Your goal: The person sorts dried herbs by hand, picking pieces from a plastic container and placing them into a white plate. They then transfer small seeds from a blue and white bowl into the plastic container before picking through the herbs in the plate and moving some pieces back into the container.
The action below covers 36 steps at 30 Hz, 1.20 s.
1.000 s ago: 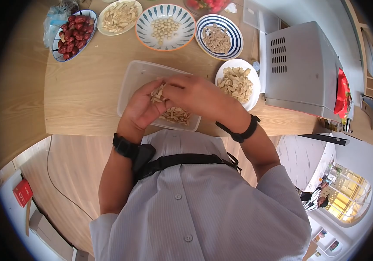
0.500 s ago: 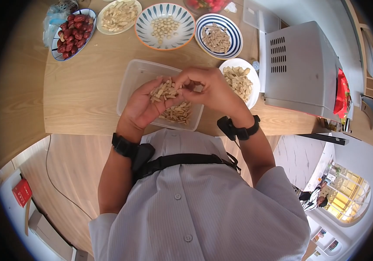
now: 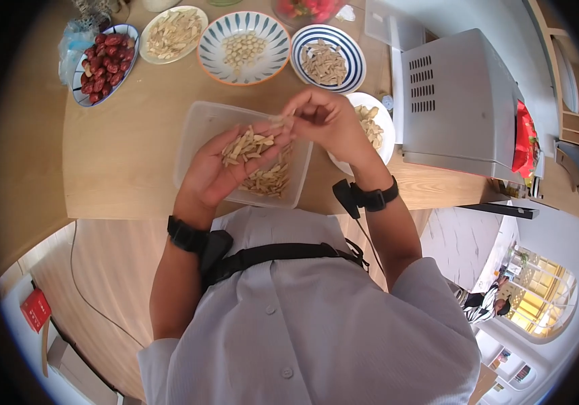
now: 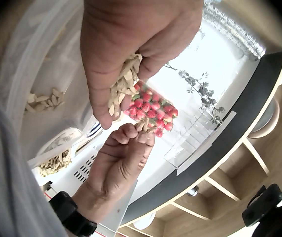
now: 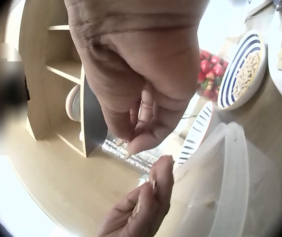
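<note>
My left hand (image 3: 210, 169) is palm up over a clear plastic box (image 3: 191, 125), carrying a small pile of pale dried slices (image 3: 244, 146) on its palm and fingers. Just beyond those fingertips, my right hand (image 3: 333, 128) pinches a few pale slices (image 4: 143, 125) between thumb and fingers, seen best in the left wrist view. More slices (image 3: 267, 181) lie in the box below, partly hidden by the left hand. The white plate of larger pale dried slices (image 3: 370, 128) is partly behind the right hand.
Along the back stand a plate of red dates (image 3: 108, 64), a plate of pale flakes (image 3: 173, 34), a leaf-patterned plate of round seeds (image 3: 243, 50), a blue-striped bowl (image 3: 328, 61) and a tub of strawberries (image 3: 306, 10). A grey appliance (image 3: 461, 101) is at right.
My right hand has drawn back rightward from the left palm, uncovering the pile there, and now pinches slices near the left fingertips. The left hand stays over the box.
</note>
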{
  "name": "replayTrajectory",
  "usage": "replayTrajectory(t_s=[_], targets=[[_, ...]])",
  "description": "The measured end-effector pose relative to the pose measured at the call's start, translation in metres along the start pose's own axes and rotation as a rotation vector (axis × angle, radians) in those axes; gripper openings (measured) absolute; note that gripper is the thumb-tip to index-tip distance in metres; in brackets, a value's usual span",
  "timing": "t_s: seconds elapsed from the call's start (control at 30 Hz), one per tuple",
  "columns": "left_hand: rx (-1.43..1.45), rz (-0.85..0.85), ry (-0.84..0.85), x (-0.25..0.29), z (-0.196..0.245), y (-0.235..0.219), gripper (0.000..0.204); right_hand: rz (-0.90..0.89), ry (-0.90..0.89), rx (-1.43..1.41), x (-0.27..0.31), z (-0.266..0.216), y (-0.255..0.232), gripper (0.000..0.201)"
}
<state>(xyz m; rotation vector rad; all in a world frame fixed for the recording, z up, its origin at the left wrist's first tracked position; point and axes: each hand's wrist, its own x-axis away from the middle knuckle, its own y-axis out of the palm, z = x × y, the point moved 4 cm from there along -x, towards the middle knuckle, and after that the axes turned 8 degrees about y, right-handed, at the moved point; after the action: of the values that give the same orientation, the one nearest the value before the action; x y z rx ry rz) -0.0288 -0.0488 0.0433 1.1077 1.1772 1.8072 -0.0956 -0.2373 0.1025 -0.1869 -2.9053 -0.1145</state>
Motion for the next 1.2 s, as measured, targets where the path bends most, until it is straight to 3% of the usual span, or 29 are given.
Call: replayTrajectory(t_s=[0.17, 0.3, 0.5, 0.73, 0.93, 1.03, 1.13, 1.2], targets=[[-0.013, 0.002, -0.015, 0.001, 0.000, -0.002, 0.050, 0.214, -0.118, 0.031, -0.023, 0.015, -0.073, 0.014], [-0.018, -0.001, -0.028, 0.000, 0.000, -0.001, 0.050, 0.296, -0.082, 0.106, -0.045, 0.034, -0.121, 0.011], [-0.024, -0.016, -0.007, -0.001, 0.001, -0.004, 0.051, 0.344, -0.050, 0.263, -0.071, 0.057, -0.153, 0.003], [-0.046, -0.019, -0.008, -0.001, 0.002, -0.003, 0.050, 0.394, 0.021, 0.339, -0.069, 0.058, -0.162, 0.011], [-0.024, -0.030, -0.014, -0.001, 0.001, -0.004, 0.051, 0.403, -0.029, 0.301, -0.069, 0.060, -0.167, 0.016], [-0.026, -0.032, -0.013, -0.001, 0.001, -0.005, 0.051, 0.471, -0.060, 0.451, -0.066, 0.055, -0.164, 0.018], [-0.029, -0.038, -0.009, -0.001, 0.001, -0.006, 0.051, 0.607, -0.170, 0.861, -0.057, 0.036, -0.154, 0.021], [-0.024, -0.019, 0.000, -0.001, 0.001, -0.008, 0.051, 0.715, -0.167, 0.961, -0.045, 0.016, -0.139, 0.021]])
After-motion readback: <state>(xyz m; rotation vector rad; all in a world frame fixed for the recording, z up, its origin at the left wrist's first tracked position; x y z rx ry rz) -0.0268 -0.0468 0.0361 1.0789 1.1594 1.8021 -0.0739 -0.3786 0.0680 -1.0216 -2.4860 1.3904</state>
